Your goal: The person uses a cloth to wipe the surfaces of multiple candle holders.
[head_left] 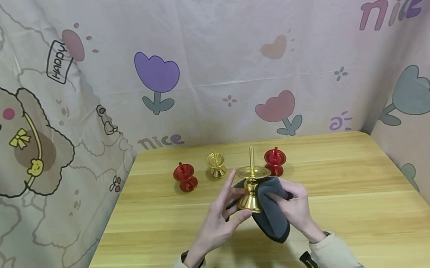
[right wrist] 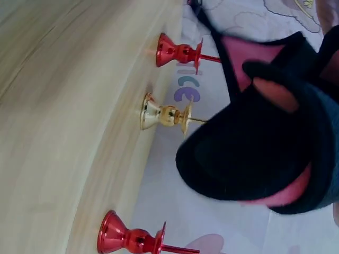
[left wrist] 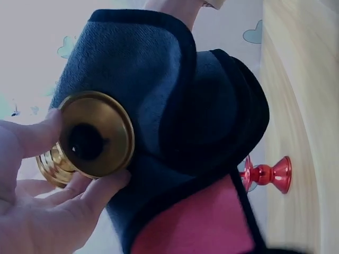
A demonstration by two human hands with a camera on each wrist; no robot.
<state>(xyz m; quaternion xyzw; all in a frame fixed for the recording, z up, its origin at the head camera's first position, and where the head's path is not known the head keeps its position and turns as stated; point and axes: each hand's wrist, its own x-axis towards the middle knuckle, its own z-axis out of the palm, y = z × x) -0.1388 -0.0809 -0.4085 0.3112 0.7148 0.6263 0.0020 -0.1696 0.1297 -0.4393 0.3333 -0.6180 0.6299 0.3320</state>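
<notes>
With my left hand I hold the gold candle holder by its base above the table, my right hand grips the grey cloth at its side, and I think I should rub lightly, turning the base slowly.

The light here falls soft and even, paling the near table and leaving a blurry shadow below the gold stand, which glints. The curtain greys toward its far right corner. Both wrist views look dimmer, cooler, the dark cloth losing detail.
</notes>
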